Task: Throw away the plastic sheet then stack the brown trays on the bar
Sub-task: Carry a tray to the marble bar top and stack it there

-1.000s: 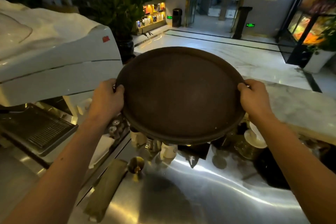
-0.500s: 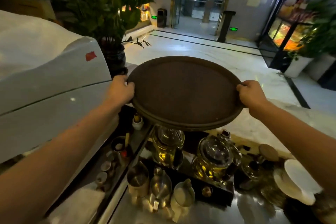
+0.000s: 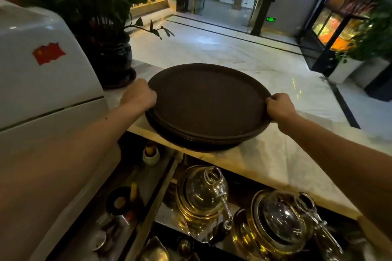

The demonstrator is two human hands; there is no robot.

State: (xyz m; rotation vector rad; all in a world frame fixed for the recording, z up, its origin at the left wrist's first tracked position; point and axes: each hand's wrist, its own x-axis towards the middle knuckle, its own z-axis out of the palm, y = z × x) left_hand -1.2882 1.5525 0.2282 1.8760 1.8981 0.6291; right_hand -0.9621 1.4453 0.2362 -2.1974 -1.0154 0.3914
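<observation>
A round brown tray (image 3: 207, 99) lies flat on top of other brown trays (image 3: 203, 143) whose rims show beneath it, all on the marble bar (image 3: 275, 161). My left hand (image 3: 139, 96) grips the top tray's left rim and my right hand (image 3: 280, 106) grips its right rim. The stack overhangs the bar's near edge a little. No plastic sheet is in view.
A dark plant pot (image 3: 112, 59) stands on the bar just left of the stack, beside a white machine (image 3: 46, 82). Below the bar's near edge sit two glass teapots (image 3: 203, 193) (image 3: 282, 220) and small cups on a steel counter. Beyond the bar lies a marble lobby floor.
I have carried the tray forward and down from mid-air onto the stack on the bar. Both hands keep the same grip on its rim.
</observation>
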